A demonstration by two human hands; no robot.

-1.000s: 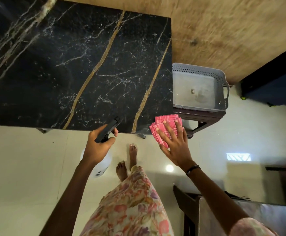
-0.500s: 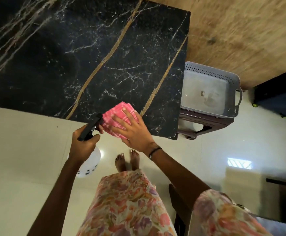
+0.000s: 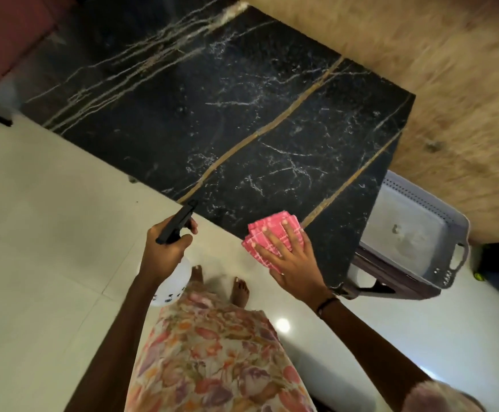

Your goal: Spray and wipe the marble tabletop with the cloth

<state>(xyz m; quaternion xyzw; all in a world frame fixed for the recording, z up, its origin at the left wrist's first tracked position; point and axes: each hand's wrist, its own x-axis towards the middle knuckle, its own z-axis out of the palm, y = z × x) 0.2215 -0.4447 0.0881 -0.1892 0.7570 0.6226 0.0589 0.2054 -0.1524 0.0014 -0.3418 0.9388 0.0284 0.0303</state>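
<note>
Nearest the camera, a floral-print garment [image 3: 212,352] hangs over two bare feet [image 3: 239,289] standing on the pale tiled floor [image 3: 34,263]. The left hand [image 3: 165,248] is closed around the black trigger head of a spray bottle [image 3: 177,224], whose white body hangs below the wrist over the floor; the nozzle points at the near edge of the surface [image 3: 227,129] and just reaches it. The right hand [image 3: 292,257], with a dark band at the wrist, lies flat with fingers spread on a folded pink checked cloth [image 3: 269,236], pressing it down at the near edge of the surface, close to the near right corner. Part of the cloth overhangs that edge.

The surface is black marble with white veins and two long gold streaks running from the near edge toward the far right. Just beside its right edge, a grey perforated basket [image 3: 414,233] with handle slots sits on a dark low stand [image 3: 390,288]. Beyond the far edge lies a tan woven covering [image 3: 420,69].
</note>
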